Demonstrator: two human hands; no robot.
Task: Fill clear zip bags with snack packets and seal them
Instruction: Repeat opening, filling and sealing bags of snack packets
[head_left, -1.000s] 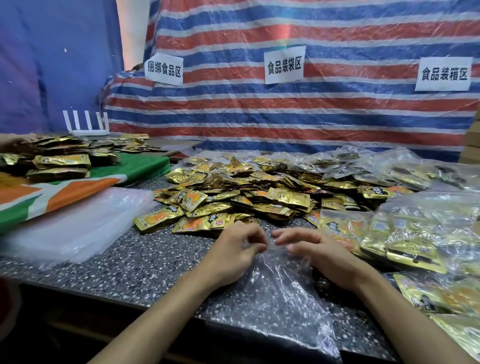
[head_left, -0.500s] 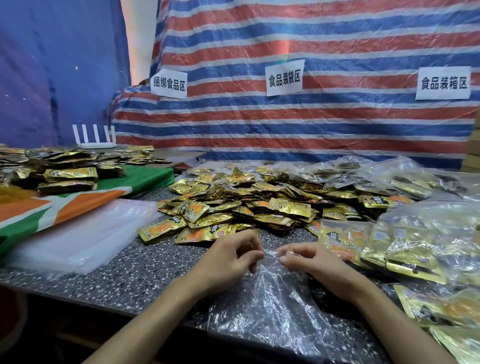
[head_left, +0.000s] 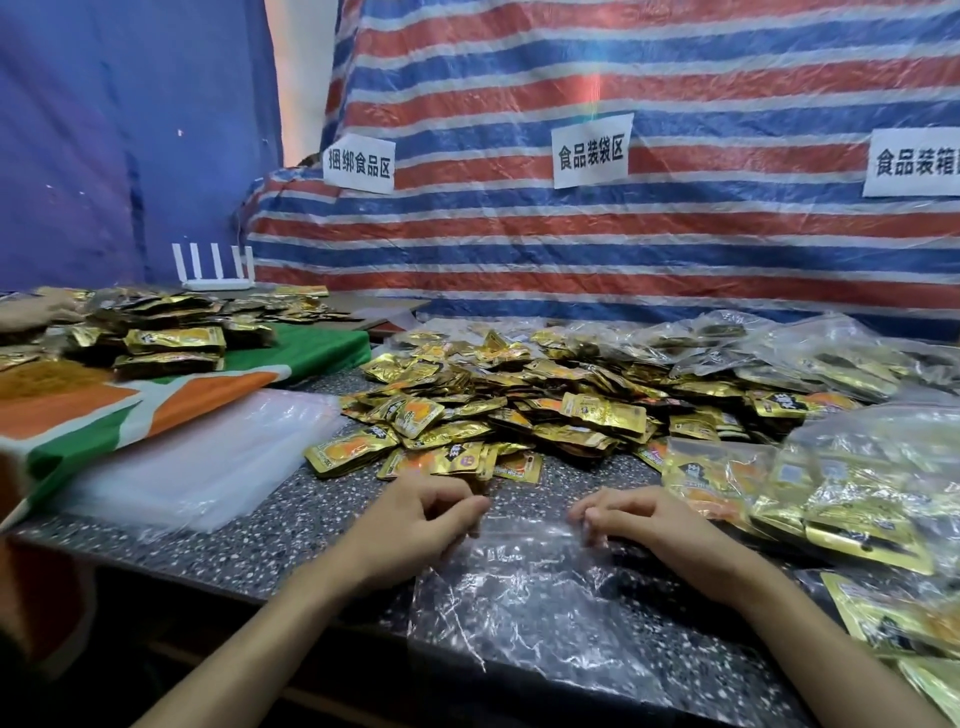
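Observation:
An empty clear zip bag (head_left: 524, 603) lies flat on the speckled table (head_left: 291, 525), its bottom hanging over the near edge. My left hand (head_left: 421, 525) pinches the bag's top left corner with curled fingers. My right hand (head_left: 639, 525) pinches the top right corner, so the mouth is stretched between them. Just beyond my hands lies a big heap of gold snack packets (head_left: 519, 405).
Filled clear bags of packets (head_left: 841, 493) pile up at the right. A stack of empty clear bags (head_left: 197, 467) lies at the left beside an orange, green and white cloth (head_left: 130, 410) with more packets. A striped tarp with paper signs stands behind. Another person's hand (head_left: 36, 312) is far left.
My hands have moved apart along the top of the bag, from close together at the middle to its two corners, pulling the mouth taut.

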